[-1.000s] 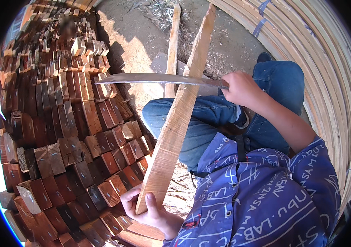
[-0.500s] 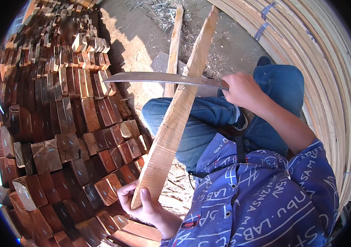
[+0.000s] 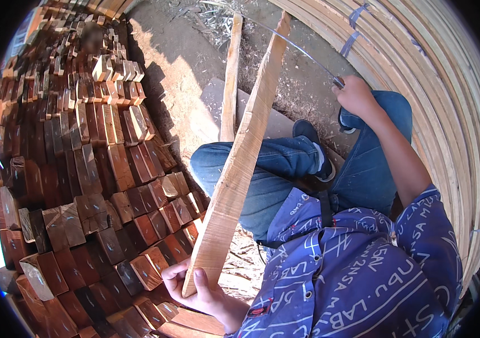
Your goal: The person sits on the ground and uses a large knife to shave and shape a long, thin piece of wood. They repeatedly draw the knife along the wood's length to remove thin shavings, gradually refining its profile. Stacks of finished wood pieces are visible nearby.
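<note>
A long pale wooden plank (image 3: 229,180) slants from lower centre up to the top, crossing above my bent left leg. Its near end lies in my left hand (image 3: 209,296), with the thumb on the upper face and the fingers curled round the edge. My right hand (image 3: 357,97) is closed round the handle of a machete (image 3: 313,58), to the right of the plank. The long, thin blade shows almost edge-on and reaches up and left, past the plank's far end. Whether blade and wood touch there, I cannot tell.
A narrower wooden strip (image 3: 231,79) lies beyond my left knee, with wood shavings (image 3: 217,25) scattered on the ground near it. Stacked reddish-brown timber blocks (image 3: 76,219) fill the left side. Long pale slats (image 3: 443,96), bound with blue straps (image 3: 354,28), curve along the right.
My right hand has moved up and slightly right with the machete. The blade has swung from lying across the plank's middle to its far end. My left hand still grips the plank.
</note>
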Available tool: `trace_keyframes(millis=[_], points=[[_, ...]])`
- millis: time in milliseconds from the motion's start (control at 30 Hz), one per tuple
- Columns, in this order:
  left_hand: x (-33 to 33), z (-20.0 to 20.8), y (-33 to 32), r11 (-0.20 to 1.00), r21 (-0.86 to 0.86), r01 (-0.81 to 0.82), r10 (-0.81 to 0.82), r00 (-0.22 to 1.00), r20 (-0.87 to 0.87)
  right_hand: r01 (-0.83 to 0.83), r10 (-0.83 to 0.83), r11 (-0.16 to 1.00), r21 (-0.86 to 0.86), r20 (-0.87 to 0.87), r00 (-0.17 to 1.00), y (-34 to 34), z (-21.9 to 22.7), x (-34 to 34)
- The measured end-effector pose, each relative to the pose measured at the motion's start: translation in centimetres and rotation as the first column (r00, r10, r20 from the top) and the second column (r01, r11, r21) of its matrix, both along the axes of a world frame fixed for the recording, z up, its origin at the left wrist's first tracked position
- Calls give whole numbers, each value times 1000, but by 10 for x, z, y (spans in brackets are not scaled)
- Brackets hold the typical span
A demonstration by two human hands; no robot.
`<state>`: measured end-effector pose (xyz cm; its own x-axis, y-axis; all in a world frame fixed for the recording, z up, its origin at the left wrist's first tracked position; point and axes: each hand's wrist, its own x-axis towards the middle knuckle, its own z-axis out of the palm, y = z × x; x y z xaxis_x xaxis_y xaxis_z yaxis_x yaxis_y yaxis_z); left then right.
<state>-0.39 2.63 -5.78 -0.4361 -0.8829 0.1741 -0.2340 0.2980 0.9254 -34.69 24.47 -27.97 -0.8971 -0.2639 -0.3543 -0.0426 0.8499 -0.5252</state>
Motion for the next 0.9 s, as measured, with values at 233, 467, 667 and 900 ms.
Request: trace_keyframes(millis=[233,467,667,900], points=[[-5,12,-13,995,-104,4,-1,1000,31,-180,196,904,-387,1,981,-41,97,50],[-10,17,8,986,-162,-45,64,991,116,-390,350,896,-212,-201,915,-58,50,60],[-9,11,5,995,-103,-19,21,999,24,-434,423,881,-188,-98,901,-59,78,80],[-8,9,4,995,-97,10,-10,1000,-3,-391,365,903,-177,-161,917,-51,46,64]])
